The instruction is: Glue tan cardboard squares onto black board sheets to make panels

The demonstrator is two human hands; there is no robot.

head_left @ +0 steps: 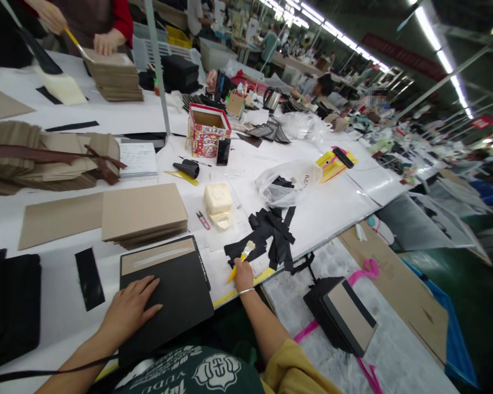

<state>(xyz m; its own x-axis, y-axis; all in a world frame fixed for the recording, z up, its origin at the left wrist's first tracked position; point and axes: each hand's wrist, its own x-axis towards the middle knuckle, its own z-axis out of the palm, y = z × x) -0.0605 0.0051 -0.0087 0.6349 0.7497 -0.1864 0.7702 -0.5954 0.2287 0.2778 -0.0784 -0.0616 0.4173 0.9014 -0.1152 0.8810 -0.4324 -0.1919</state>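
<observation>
My left hand [132, 309] lies with its fingers spread on a black panel [176, 298]. A beige strip [158, 255] with a pale smear crosses the panel's far end. In my right hand [244, 275] is a brush with a yellow handle [233, 272], its whitish bristles over a pile of black strips [276, 232]. Beyond the panel sit a cream block [217, 200] and small pink snips [202, 220]. To the left, a stack of beige boards [143, 210] stands beside a single black strip [89, 278].
Black pieces [12, 306] are stacked at the far left. A red patterned box [208, 131], a phone [223, 151] and a clear plastic bag [285, 183] stand farther back. Across the table a person's hand [109, 42] rests on a stack. A black bundle [340, 314] lies at right.
</observation>
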